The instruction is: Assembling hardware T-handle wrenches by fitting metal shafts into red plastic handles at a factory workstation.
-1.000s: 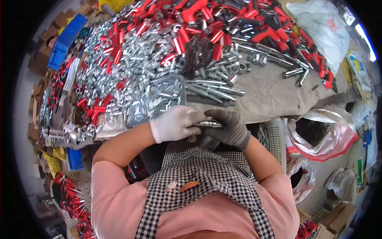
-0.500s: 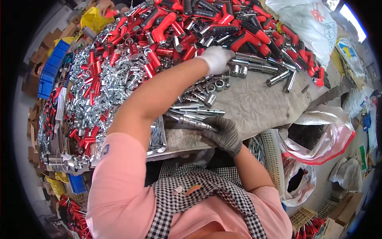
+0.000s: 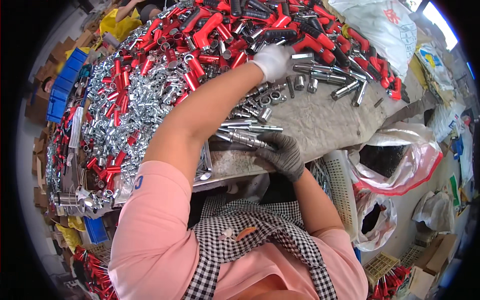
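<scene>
My left hand point(image 3: 274, 63), in a white glove, reaches over the pile at the far side. Its fingers are curled and partly hidden; a shiny metal tube point(image 3: 302, 57) shows right beside the fingertips, and I cannot make out whether it is gripped. Nearer the table's front edge, my right hand point(image 3: 284, 154) wears a dark grey striped glove. It is closed round one end of a stepped metal shaft point(image 3: 246, 139), which points left. Other metal rods point(image 3: 239, 123) lie just beyond that shaft. Short sockets point(image 3: 299, 82) and a spring point(image 3: 290, 87) lie near my left hand.
Red and black handles point(image 3: 310, 45) are heaped at the back. Small silver fittings point(image 3: 135, 107) and red sleeves point(image 3: 191, 80) cover the left side. Beside my right forearm stand a white plastic basket point(image 3: 341, 187) and an open sack point(image 3: 422, 172). A white bag point(image 3: 382, 30) rests back right.
My left hand has shifted slightly away from me, and a metal tube now shows higher beside its fingers. The right hand keeps its hold on the shaft. The whole view has tilted slightly.
</scene>
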Demonstrator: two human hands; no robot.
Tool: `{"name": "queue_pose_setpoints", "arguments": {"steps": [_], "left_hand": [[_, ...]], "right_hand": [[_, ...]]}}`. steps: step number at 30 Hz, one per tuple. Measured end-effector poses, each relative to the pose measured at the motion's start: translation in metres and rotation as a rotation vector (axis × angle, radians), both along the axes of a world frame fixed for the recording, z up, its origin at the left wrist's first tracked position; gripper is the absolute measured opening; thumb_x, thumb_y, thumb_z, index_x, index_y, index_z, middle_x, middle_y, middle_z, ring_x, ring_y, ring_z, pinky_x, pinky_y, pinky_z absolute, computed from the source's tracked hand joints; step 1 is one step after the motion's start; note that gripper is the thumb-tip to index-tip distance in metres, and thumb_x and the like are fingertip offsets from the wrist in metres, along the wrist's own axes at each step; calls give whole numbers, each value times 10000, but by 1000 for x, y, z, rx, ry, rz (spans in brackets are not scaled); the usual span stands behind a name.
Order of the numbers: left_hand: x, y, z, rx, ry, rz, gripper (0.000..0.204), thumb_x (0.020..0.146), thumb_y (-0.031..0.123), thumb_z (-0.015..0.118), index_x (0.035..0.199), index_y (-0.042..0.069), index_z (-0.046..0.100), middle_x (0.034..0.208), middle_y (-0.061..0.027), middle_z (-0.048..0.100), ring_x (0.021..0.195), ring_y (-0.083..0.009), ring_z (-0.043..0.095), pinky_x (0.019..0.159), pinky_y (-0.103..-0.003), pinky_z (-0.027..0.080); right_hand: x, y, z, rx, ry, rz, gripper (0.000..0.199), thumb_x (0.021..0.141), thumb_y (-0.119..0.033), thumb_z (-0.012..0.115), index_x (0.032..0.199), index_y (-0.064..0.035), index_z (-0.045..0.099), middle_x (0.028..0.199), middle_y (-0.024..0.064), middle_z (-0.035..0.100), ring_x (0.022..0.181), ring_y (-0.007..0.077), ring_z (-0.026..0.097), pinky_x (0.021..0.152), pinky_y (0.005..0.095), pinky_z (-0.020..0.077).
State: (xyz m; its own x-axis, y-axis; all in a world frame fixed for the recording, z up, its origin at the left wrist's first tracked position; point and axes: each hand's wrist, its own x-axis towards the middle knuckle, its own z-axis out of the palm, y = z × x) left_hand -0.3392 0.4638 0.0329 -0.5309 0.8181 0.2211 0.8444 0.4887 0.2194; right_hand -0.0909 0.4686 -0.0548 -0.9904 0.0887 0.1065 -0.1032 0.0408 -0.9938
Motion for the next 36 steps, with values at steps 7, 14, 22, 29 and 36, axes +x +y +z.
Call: {"name": "queue_pose_setpoints", "arguments": {"steps": [7,14,22,29,36], "left_hand": [[40,-112,79,469,-462,-57,398,907,281,615,1194,6,636,756,-56,634,580,-111,571,541,-264,449],[115,-310,81,303,-361,-127,203,815,35,637,993,-35,705,739,-73,651,558,-90,564,480,-235,432],[224,-389,49,387,-1141,389,236,772,56,637,970,-49,707,792,-79,680,634,-95,590,563,-231,450],[256,-402,32,482,-1068,338,208,777,69,649,947,-33,713,726,-52,656,563,-83,558,497,-235,411],[274,-393,-1,511,-1145,156,511,931,455,622,1008,-46,690,694,-50,642,552,-94,567,487,-236,421]], "right_hand": [[-6,1,-14,40,110,-18,329,820,-101,768,1119,2,677,1044,78,698,957,148,641,869,316,524],[30,-28,31,259,51,-63,375,754,-146,802,1075,10,686,956,102,715,883,157,659,808,305,530],[73,-80,45,184,3,162,334,766,-95,805,1066,1,693,917,76,721,840,123,663,782,277,543],[88,-101,40,72,-31,317,296,770,-84,806,1035,-4,703,940,94,730,835,130,684,763,273,555],[97,-120,41,196,-76,403,294,766,-117,813,1018,-7,710,905,74,725,800,101,667,745,256,548]]}}
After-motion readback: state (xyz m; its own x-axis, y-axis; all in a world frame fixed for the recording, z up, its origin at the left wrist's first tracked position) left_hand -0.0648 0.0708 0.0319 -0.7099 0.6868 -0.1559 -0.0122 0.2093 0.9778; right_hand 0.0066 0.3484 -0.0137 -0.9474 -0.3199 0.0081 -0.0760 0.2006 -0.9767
